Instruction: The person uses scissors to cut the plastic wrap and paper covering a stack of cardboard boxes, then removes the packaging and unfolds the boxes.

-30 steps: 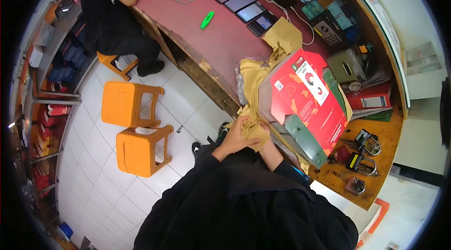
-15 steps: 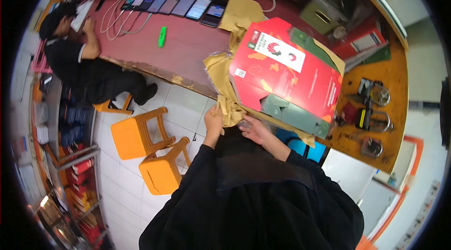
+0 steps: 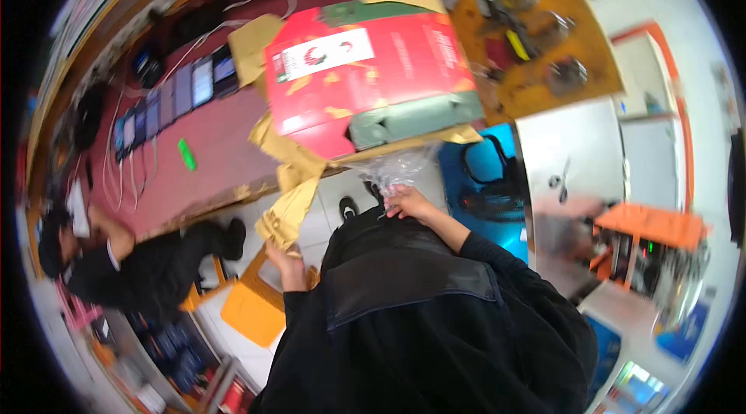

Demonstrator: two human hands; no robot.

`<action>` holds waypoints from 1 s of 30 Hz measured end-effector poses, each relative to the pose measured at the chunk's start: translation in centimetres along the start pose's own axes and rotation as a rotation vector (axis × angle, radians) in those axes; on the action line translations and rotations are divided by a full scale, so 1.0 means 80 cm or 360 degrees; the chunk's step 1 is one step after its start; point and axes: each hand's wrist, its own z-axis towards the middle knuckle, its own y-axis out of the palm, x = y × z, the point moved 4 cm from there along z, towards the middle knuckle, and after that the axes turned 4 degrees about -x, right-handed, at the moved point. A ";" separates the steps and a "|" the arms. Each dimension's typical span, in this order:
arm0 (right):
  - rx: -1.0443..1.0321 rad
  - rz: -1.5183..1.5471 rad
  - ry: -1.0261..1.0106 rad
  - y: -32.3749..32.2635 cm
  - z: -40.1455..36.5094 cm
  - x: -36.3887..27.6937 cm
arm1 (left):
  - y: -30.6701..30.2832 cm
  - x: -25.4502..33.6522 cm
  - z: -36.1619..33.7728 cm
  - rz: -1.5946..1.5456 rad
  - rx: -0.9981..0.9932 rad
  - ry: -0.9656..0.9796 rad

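My left hand is closed on the lower end of a strip of crumpled brown wrapping paper, which hangs over the table's front edge. Clear plastic wrap is gripped in my right hand, just below the same edge. Above both hands a flattened red and green cardboard box with a white printed label lies on the table. More brown paper sticks out from under the box at its left side and along its front.
Several phones with white cables lie left of the box, near a green highlighter. A person in black sits at the table's left end. An orange stool stands on the floor. Scissors rest on a metal surface to the right.
My left hand has pulled the brown paper down and left, away from the box. My right hand now draws out a larger piece of plastic. The camera view has turned rightward.
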 end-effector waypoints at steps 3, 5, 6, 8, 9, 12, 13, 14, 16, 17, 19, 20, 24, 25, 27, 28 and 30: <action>0.0339 -0.0112 -0.0061 -0.009 -0.024 0.014 | -0.033 -0.013 0.014 0.0193 0.0032 -0.0159; 0.0503 -0.0054 -0.0169 -0.011 -0.040 0.019 | -0.056 -0.018 0.048 0.0196 -0.0051 -0.0296; 0.0547 -0.0050 -0.0299 -0.014 -0.044 0.019 | -0.053 -0.017 0.051 0.0135 -0.0041 -0.0392; 0.0588 -0.0035 -0.0435 -0.018 -0.048 0.022 | -0.043 -0.012 0.050 0.0792 -0.0195 0.0070; 0.0748 -0.0338 -0.0551 -0.024 -0.051 0.021 | -0.025 -0.003 0.041 0.1399 -0.0330 0.0560; 0.0967 -0.0881 -0.0648 -0.030 -0.059 0.000 | -0.092 -0.042 0.142 0.2641 -0.0593 0.0893; 0.0970 -0.1008 -0.0616 -0.031 -0.056 -0.003 | -0.068 -0.055 0.117 0.2387 -0.0395 0.0713; 0.0922 -0.1124 -0.0593 -0.033 -0.053 -0.009 | -0.024 -0.039 0.069 0.2484 -0.0369 0.0755; 0.0893 -0.1308 -0.0591 -0.037 -0.067 -0.026 | 0.031 -0.028 0.025 0.2528 -0.0474 0.0844; 0.0891 -0.1372 -0.0612 -0.036 -0.072 -0.031 | 0.037 -0.024 0.018 0.2483 -0.0584 0.0893; 0.0661 -0.1429 -0.0612 -0.047 -0.061 -0.028 | 0.039 -0.027 0.025 0.2401 -0.0764 0.1021; 0.0575 -0.1453 -0.0663 -0.047 -0.062 -0.026 | 0.030 -0.036 0.027 0.2526 -0.0674 0.1064; 0.0592 -0.1380 -0.0692 -0.073 -0.078 -0.005 | -0.018 -0.097 0.042 0.1559 -0.0583 -0.0063; 0.0537 -0.1368 -0.0625 -0.082 -0.080 0.005 | -0.016 -0.106 0.001 0.1094 -0.0447 -0.0362; 0.0466 -0.1489 -0.0887 -0.075 -0.090 0.008 | -0.003 -0.114 -0.060 0.0638 -0.0360 -0.0467; 0.0461 -0.1650 -0.1217 -0.068 -0.095 0.012 | 0.007 -0.118 -0.082 0.0502 -0.0357 -0.0589; -0.0004 -0.1372 -0.1223 -0.036 -0.128 -0.023 | 0.014 -0.131 -0.099 0.0377 -0.0347 -0.0728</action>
